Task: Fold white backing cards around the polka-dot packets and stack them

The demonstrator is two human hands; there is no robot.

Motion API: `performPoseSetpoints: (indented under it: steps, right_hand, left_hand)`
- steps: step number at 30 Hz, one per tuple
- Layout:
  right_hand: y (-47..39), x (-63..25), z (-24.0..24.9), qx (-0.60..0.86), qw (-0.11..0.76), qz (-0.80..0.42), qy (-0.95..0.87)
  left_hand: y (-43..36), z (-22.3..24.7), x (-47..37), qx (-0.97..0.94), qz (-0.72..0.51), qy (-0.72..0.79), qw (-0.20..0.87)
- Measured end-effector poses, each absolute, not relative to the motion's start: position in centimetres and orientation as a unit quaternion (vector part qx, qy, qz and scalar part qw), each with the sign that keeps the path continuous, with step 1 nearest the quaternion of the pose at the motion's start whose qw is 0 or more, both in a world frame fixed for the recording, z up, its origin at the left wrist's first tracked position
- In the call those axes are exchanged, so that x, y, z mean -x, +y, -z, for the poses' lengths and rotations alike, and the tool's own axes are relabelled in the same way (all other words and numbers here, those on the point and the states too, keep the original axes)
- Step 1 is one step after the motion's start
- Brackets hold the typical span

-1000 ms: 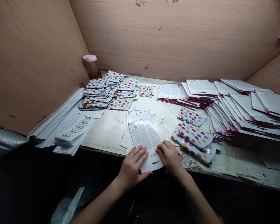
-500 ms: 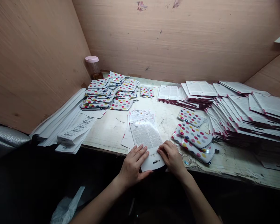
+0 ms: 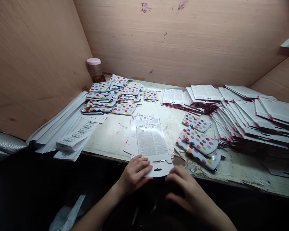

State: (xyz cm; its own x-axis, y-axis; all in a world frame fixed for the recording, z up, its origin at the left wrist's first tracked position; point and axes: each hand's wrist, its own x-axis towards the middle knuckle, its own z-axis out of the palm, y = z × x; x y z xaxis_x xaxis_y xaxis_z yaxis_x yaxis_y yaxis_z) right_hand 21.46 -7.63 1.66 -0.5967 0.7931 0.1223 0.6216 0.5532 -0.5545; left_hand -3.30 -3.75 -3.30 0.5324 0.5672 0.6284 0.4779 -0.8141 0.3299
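1. Printed card (image 3: 152,144), 1: text side up, over loose cards (image 3: 131,146), near end jutting past the front edge of the table (image 3: 110,138).
2. Left hand (image 3: 135,171), 1: pinching the card's near left corner, fingers above, thumb at the near edge. Light, flat pressure advised; thin stock probably creases.
3. Right hand (image 3: 186,184), 1: blurred, fingers and thumb spread, by the near right corner; contact cannot be told.
4. Hang slot (image 3: 157,169), 1, with a cut line just beyond: likely weak spots, best kept free of bending; brace the overhang from below.
5. Dotted pouches (image 3: 202,140), 3 showing: right of the card, apart; best given elbow room.
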Motion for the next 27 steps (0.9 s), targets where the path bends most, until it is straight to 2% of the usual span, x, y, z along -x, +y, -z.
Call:
performPoseSetpoints:
  steps: [4,9,13,16,19,21,25,26,27]
  right_hand:
    - [-3.6,-20.7,-0.5,0.401,0.276,-0.215,-0.847]
    - [-2.1,-18.7,2.2,0.496,0.358,-0.168,-0.773]
    - [-3.4,-18.6,2.5,0.503,0.336,-0.011,-0.796]
    - [-4.9,-18.3,2.3,0.468,0.287,0.031,-0.835]
    - [-5.9,-17.8,1.0,0.436,0.264,0.074,-0.857]
    - [-5.6,-18.0,-0.8,0.411,0.274,0.101,-0.864]
    - [0.6,-20.3,-5.0,0.424,0.329,0.127,-0.834]
    - [3.4,-21.0,-5.7,0.458,0.316,0.136,-0.820]
    - [6.6,-21.5,-6.1,0.503,0.264,0.136,-0.812]
  left_hand:
    - [-3.8,3.2,2.6,-0.817,-0.415,0.387,0.098]
    - [-3.3,2.9,1.6,-0.772,-0.416,0.473,0.082]
    - [-3.0,2.7,3.2,-0.868,-0.321,0.378,-0.002]
    - [-3.1,2.3,4.7,-0.912,-0.278,0.295,-0.068]
    - [-3.3,0.6,5.4,-0.917,-0.279,0.266,-0.099]
    - [-2.9,-1.0,5.4,-0.907,-0.317,0.265,-0.079]
    - [-0.1,-2.6,4.9,-0.784,-0.424,0.453,0.022]
    - [0.9,-2.1,4.6,-0.746,-0.417,0.518,0.032]
    - [1.8,-1.4,4.1,-0.721,-0.389,0.573,0.029]
